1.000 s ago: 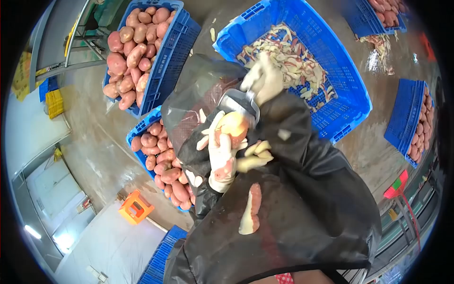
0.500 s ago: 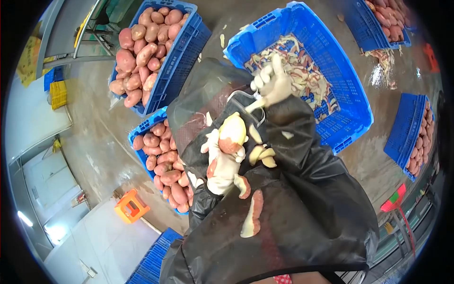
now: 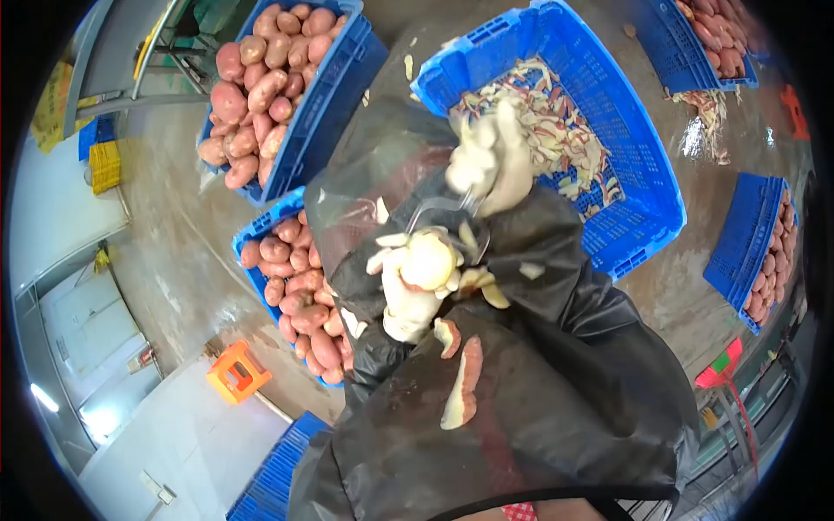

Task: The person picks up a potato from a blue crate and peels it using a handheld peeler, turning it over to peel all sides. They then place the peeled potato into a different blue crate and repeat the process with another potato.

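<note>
My left hand [image 3: 407,300], in a white glove, grips a potato [image 3: 427,260] that shows mostly pale peeled flesh. My right hand [image 3: 492,161], also gloved, holds a metal peeler [image 3: 445,211] whose blade rests against the top of the potato. Both hands work over a black plastic apron [image 3: 539,382] on my lap. Strips of red and cream peel [image 3: 460,382] lie on the apron just below my left hand.
A blue crate [image 3: 643,174] with peelings stands beyond my right hand. Two blue crates of red potatoes [image 3: 261,95] [image 3: 295,286] sit to the left. More crates [image 3: 751,234] stand at the right on the wet concrete floor. An orange stool [image 3: 233,372] is at lower left.
The potato has turned in my left hand, so its peeled side now faces up. My right hand has shifted with the peeler, and another piece of peel has dropped onto the apron.
</note>
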Demonstrator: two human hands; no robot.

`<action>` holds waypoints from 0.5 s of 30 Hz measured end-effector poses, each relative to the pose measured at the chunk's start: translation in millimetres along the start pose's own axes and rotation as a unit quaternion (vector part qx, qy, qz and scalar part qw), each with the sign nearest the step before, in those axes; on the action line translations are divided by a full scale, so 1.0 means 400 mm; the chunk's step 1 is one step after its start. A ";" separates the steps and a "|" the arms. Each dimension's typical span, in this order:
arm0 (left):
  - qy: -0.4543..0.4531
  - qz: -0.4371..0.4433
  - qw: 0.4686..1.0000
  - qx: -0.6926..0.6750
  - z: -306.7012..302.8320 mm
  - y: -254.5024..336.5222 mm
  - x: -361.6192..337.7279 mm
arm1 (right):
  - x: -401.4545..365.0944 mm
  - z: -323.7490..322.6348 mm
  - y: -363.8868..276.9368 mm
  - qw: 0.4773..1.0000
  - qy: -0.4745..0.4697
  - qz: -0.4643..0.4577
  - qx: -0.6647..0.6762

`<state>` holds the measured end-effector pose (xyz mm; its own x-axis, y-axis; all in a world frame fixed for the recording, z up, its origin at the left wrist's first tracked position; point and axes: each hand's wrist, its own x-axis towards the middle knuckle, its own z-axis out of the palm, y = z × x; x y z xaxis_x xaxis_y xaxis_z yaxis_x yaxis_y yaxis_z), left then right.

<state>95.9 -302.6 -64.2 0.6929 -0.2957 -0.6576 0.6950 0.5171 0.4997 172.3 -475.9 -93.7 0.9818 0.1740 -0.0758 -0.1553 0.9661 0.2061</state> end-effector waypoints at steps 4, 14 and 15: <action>-0.056 0.102 0.977 0.181 -0.043 -0.007 -0.011 | 0.031 -0.098 -0.057 0.954 0.199 -0.092 -0.203; -0.112 0.302 0.812 0.487 -0.002 -0.039 -0.019 | -0.121 -0.007 -0.045 0.970 0.180 -0.054 -0.153; -0.103 0.295 0.811 0.495 -0.008 -0.053 -0.025 | -0.122 0.020 -0.014 0.961 0.183 -0.030 -0.203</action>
<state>73.7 -308.2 -69.9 0.9077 -0.4113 -0.0835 -0.0244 -0.2505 0.9678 126.0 -491.4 -83.5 0.8981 0.0983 -0.4287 -0.2016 0.9583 -0.2026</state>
